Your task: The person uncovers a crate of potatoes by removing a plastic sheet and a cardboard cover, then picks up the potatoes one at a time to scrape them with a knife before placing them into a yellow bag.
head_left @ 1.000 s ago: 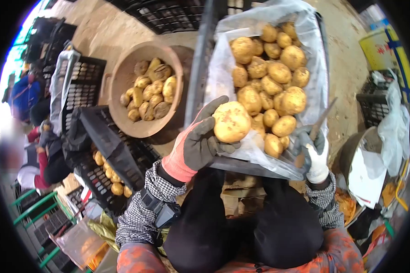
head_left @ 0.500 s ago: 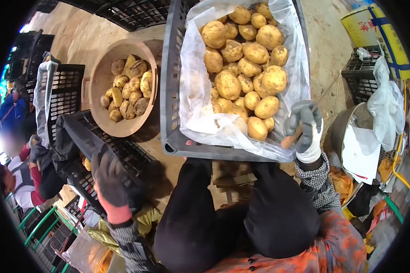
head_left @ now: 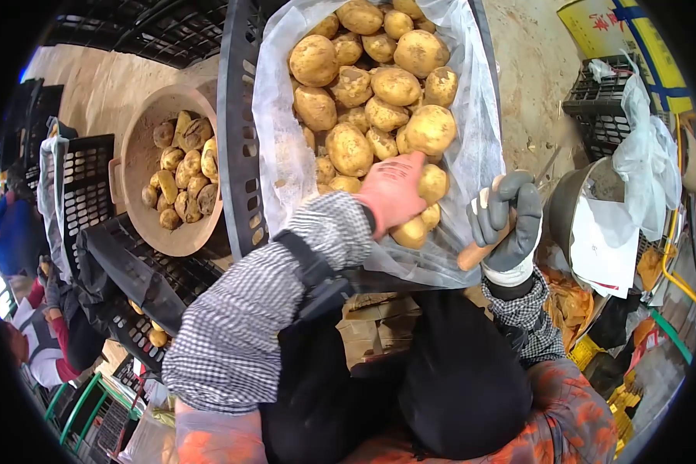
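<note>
Swung in from the left, the left hand (head_left: pixel 394 188) now reaches among potatoes (head_left: pixel 350 151) in the near end of the lined crate (head_left: pixel 240 124) (whether it grips one cannot be told); the right hand (head_left: pixel 510 220), by the near right corner, clasps a wooden-handled tool (head_left: pixel 475 253).

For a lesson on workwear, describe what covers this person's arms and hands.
The left hand wears a coral glove with darker printing on its back. The right hand wears a grey and white one. Both forearms have black-and-white checked sleeves; a black strap crosses the left one near the wrist. Orange-and-grey patterned cloth shows above the sleeves.
</note>
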Action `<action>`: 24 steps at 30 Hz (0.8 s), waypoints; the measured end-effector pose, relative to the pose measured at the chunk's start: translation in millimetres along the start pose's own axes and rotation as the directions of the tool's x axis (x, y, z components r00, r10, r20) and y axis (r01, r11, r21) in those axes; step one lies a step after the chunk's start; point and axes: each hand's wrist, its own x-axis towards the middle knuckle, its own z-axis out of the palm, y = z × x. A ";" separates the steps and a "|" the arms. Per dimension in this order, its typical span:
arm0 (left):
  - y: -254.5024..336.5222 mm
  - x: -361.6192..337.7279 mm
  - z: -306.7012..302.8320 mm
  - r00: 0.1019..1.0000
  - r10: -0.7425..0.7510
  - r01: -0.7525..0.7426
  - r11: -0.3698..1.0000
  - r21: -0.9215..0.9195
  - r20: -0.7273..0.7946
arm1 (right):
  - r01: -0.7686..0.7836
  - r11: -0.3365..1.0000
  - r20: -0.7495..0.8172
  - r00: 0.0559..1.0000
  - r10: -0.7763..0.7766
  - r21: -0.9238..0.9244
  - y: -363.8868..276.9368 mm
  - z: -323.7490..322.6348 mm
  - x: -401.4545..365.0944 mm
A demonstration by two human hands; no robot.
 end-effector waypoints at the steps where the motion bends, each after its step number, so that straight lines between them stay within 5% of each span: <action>1: -4.3 -9.0 -9.3 0.998 -0.059 0.059 0.967 -0.247 0.008 | 0.001 1.000 0.031 1.000 -0.001 0.022 -0.3 -0.7 0.6; 3: -11.4 -33.8 -30.9 0.998 -0.015 -0.027 0.789 -0.613 -0.063 | -0.001 1.000 0.014 1.000 0.001 0.015 -2.5 0.0 -0.4; 4: -5.3 -53.0 -51.5 1.000 -0.013 0.030 0.509 -0.860 0.027 | 0.001 1.000 -0.005 1.000 -0.001 0.008 -2.9 3.3 -1.6; 6: -2.9 -92.4 -81.1 0.999 -0.041 -0.021 0.234 -0.972 -0.032 | -0.060 0.998 -0.088 0.994 0.058 -0.025 -5.0 8.6 -5.1; 8: -25.6 -140.6 -88.5 0.957 0.126 -0.284 0.604 -0.745 -0.263 | -0.041 0.944 -0.107 0.994 0.006 -0.327 -1.8 -8.2 -8.4; 9: -35.3 -153.0 -83.1 0.998 0.000 -0.065 -0.287 -0.956 -0.068 | -0.028 0.950 -0.090 0.996 0.000 -0.310 0.0 -10.6 -8.1; 10: -30.4 -164.2 -89.0 0.976 0.139 -0.090 -0.437 -0.895 -0.167 | -0.019 0.957 -0.073 0.997 -0.003 -0.290 2.0 -9.9 -8.1; 12: -46.1 -192.0 -84.9 0.944 0.044 -0.262 -0.500 -0.826 -0.326 | -0.067 0.971 -0.131 0.991 0.038 -0.229 0.3 0.1 -8.0; 14: -40.3 -224.7 -81.2 0.867 -0.408 -0.463 -0.440 -0.770 -0.288 | -0.052 0.986 -0.031 0.998 0.048 -0.157 3.4 -1.3 -5.8; 17: -66.8 -270.3 -62.0 0.793 -0.482 -0.597 -0.489 -0.636 -0.373 | -0.018 0.989 -0.025 1.000 0.014 -0.150 8.0 -8.1 -4.5; 19: -78.0 -297.9 -55.3 0.824 -0.407 -0.567 -0.569 -0.596 -0.396 | -0.034 0.987 -0.004 0.999 0.034 -0.155 7.2 -10.2 -2.3; 21: -75.4 -310.2 -49.2 0.790 -0.460 -0.611 -0.527 -0.591 -0.406 | -0.044 0.975 -0.094 0.995 0.023 -0.219 8.9 -8.2 -4.7; 24: -69.7 -313.2 -42.4 0.782 -0.443 -0.622 -0.497 -0.605 -0.439 | -0.020 0.955 0.020 0.999 0.027 -0.295 8.6 -2.9 -4.0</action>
